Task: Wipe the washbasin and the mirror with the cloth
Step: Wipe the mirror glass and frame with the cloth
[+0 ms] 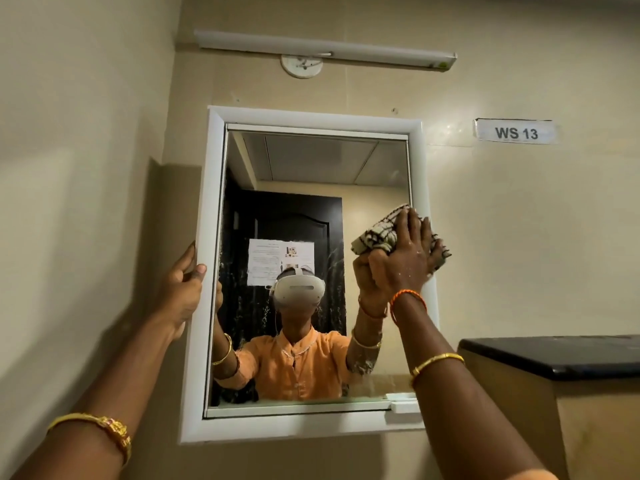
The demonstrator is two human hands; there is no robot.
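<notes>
A white-framed mirror point(311, 161) hangs on the beige wall straight ahead. My right hand point(408, 258) presses a cream cloth with dark lines point(375, 233) flat against the glass near the mirror's right edge, at mid height. My left hand point(183, 289) grips the left side of the mirror's frame, thumb on the front. The glass reflects a person in an orange shirt and both arms. The washbasin is out of view.
A tube light point(325, 51) is mounted above the mirror. A label reading "WS 13" point(516, 132) is stuck on the wall at upper right. A ledge with a black top point(554, 355) juts out at lower right, close to my right forearm.
</notes>
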